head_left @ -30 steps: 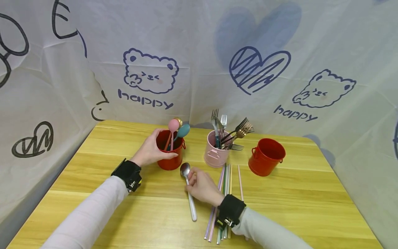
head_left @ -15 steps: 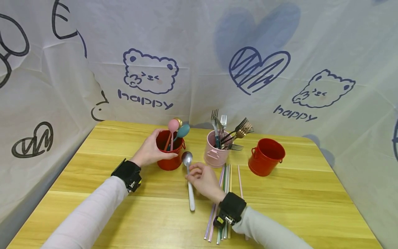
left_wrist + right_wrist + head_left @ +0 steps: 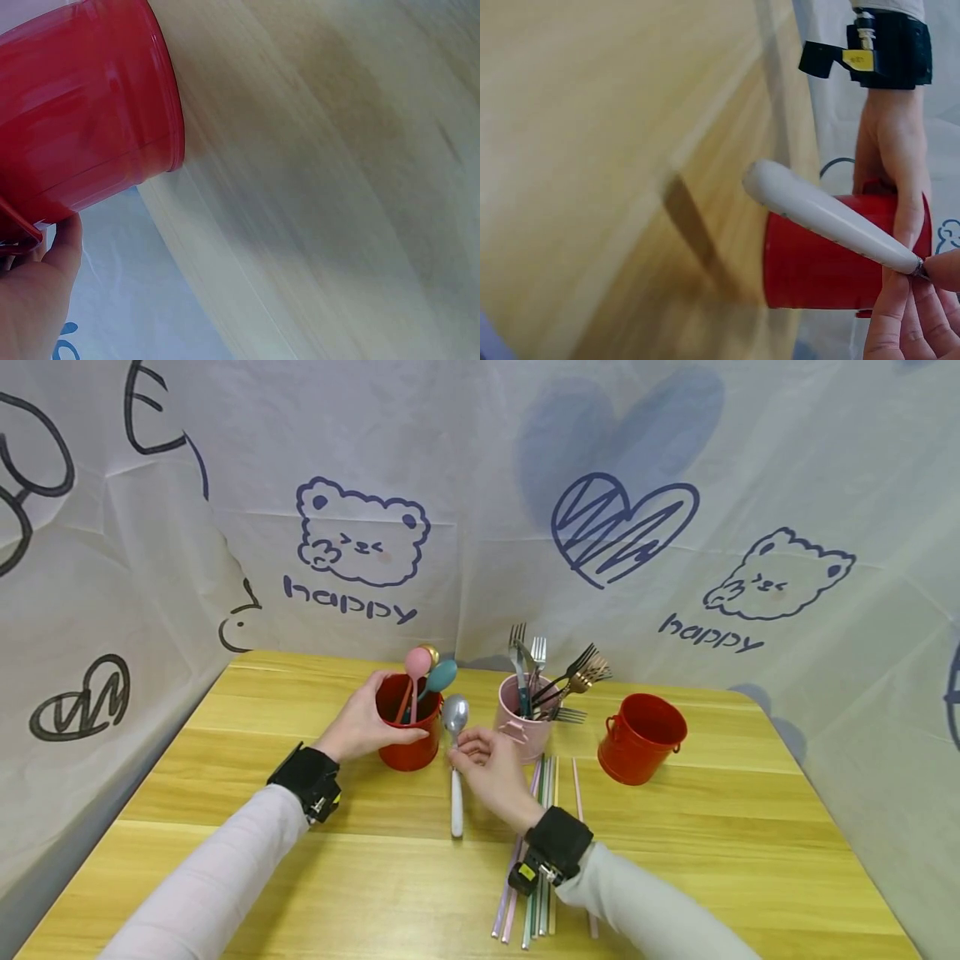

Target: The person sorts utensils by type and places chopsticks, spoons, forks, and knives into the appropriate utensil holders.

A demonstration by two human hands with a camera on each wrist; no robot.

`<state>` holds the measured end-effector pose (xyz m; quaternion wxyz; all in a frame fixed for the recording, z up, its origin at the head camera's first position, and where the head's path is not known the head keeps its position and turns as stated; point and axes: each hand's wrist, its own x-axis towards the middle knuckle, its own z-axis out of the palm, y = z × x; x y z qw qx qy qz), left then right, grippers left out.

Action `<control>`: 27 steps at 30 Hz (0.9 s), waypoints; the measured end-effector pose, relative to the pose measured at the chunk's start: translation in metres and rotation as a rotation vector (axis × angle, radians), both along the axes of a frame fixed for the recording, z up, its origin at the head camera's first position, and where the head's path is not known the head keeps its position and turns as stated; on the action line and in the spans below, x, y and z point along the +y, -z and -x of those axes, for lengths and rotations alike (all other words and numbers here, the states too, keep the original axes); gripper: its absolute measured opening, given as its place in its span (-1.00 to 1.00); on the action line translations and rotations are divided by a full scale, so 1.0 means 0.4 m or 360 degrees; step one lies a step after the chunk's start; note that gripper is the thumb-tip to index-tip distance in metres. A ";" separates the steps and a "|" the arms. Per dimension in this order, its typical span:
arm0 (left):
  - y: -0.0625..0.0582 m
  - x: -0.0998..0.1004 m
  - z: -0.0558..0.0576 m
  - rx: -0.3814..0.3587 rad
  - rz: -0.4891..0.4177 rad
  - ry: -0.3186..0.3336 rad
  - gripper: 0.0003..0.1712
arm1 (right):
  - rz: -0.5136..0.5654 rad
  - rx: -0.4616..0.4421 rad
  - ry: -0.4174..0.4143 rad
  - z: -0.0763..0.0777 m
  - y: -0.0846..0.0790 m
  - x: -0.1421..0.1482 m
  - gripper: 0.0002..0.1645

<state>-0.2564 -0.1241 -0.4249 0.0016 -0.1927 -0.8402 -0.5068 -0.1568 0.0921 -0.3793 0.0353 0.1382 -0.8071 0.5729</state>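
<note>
While the thumb and fingertips of the right hand (image 3: 495, 770) pinched a spoon (image 3: 457, 793) at its neck, where white handle met metal, the left hand (image 3: 366, 724) gripped a red bucket (image 3: 412, 756) near the rim, thumb across the near side. The spoon was off the tabletop (image 3: 720, 852), just right of that bucket. To judge by this, carrying it well called for a firm, light pinch at the neck, the handle's tip held high enough to clear the bucket's rim, and the left hand bracing the bucket against tipping. The spoon's bowl pointed up and toward the tabletop's far edge; its handle slanted down toward the near edge, so the long axis ran roughly near to far, tilted.

Farther out, spoon heads (image 3: 417, 662) in pink, teal and gold stood up from the red bucket. A pink bucket (image 3: 532, 741) of forks (image 3: 583, 674) stood to its right, near the middle of the far edge, and a second red bucket (image 3: 637, 762) toward the far right corner. Coloured sticks (image 3: 548, 781) lay lengthwise from the pink bucket toward the near edge. Behind hung a pale cloth (image 3: 487, 443) with drawn bears and hearts.
</note>
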 end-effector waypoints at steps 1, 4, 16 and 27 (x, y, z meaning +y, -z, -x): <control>0.000 0.000 0.001 -0.0002 0.0001 0.0000 0.00 | 0.0007 0.0002 0.0010 0.003 -0.006 -0.002 -0.84; 0.001 -0.001 0.002 -0.0005 0.0006 -0.0003 0.00 | 0.0029 0.0033 0.0034 0.013 -0.022 -0.010 -0.84; 0.002 -0.001 0.003 -0.0010 0.0000 -0.0008 0.01 | 0.0200 0.0216 0.0119 0.072 -0.080 -0.035 -0.83; 0.003 -0.002 0.003 0.0015 0.0035 -0.0023 -0.01 | 0.0381 0.0363 0.0270 0.110 -0.122 -0.057 -0.82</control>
